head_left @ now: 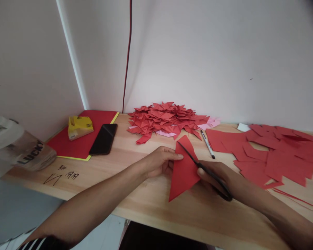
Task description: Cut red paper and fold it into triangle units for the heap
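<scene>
My left hand (162,161) pinches the left edge of a folded piece of red paper (184,177), thumb on top. The paper is held up over the wooden table, its pointed lower corner toward me. In my right hand (213,173) is a pair of black-handled scissors (220,187), the fingers around the handles. Their blades lie across the upper part of the red paper, pointing up and to the left. Whether the blades are parted cannot be made out. The paper hides part of my right fingers.
Behind my hands is a heap of folded red paper pieces (164,118). Loose red sheets (281,152) spread at the right, beside a pen (208,144). To the left are a phone (103,139), a yellow packet (80,127) on red sheets (68,146), and a large cup (28,152).
</scene>
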The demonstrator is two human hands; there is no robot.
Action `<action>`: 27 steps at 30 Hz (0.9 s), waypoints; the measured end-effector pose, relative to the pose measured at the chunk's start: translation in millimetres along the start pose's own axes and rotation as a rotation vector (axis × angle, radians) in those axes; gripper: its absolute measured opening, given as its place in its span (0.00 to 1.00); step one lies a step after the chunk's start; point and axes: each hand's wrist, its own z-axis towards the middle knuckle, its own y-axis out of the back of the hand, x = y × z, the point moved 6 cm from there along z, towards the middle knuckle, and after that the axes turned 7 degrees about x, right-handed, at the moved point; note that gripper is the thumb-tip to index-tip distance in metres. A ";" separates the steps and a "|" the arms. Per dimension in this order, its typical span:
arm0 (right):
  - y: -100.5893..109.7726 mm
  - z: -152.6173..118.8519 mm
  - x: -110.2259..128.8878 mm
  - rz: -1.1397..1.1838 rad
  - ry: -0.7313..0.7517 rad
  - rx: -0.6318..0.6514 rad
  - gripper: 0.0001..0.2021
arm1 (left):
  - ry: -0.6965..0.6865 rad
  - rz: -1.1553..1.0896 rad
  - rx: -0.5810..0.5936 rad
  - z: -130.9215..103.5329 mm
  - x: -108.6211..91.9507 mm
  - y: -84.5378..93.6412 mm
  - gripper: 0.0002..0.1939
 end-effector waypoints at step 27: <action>6.1 -2.1 -4.0 0.022 -0.042 -0.040 0.24 | 0.063 0.054 0.046 -1.0 4.0 -2.2 0.16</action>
